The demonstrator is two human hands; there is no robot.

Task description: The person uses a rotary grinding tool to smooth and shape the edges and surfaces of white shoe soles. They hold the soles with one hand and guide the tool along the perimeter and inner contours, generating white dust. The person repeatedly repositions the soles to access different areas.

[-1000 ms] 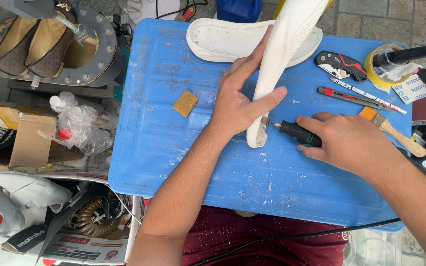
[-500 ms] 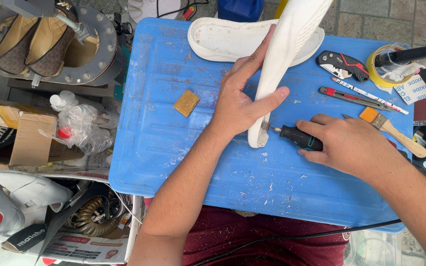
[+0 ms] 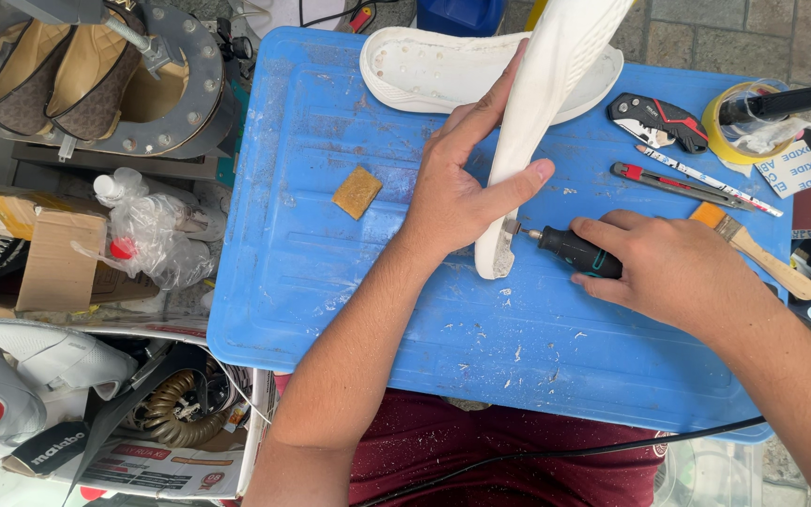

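Note:
My left hand [image 3: 466, 183] grips a white shoe sole [image 3: 546, 103] that stands on its end on the blue plastic board [image 3: 330, 282]. My thumb presses its right edge. My right hand [image 3: 673, 272] holds a black rotary tool [image 3: 574, 252]. Its small bit touches the lower edge of the sole. White shavings lie scattered on the board below. A second white sole [image 3: 434, 70] lies flat at the far edge of the board, behind the upright one.
A tan sanding block [image 3: 357, 192] lies left of my left hand. A utility knife [image 3: 659, 120], blade tools [image 3: 678, 183], a paintbrush [image 3: 753, 249] and a tape roll [image 3: 739, 127] sit at the right. Shoes [image 3: 30, 80], a cardboard box [image 3: 39, 253] and bags crowd the left side. A black cable [image 3: 556, 455] crosses my lap.
The rotary tool's bit has stayed at the lower edge of the sole, and my right hand has shifted slightly. My left hand keeps the same grip.

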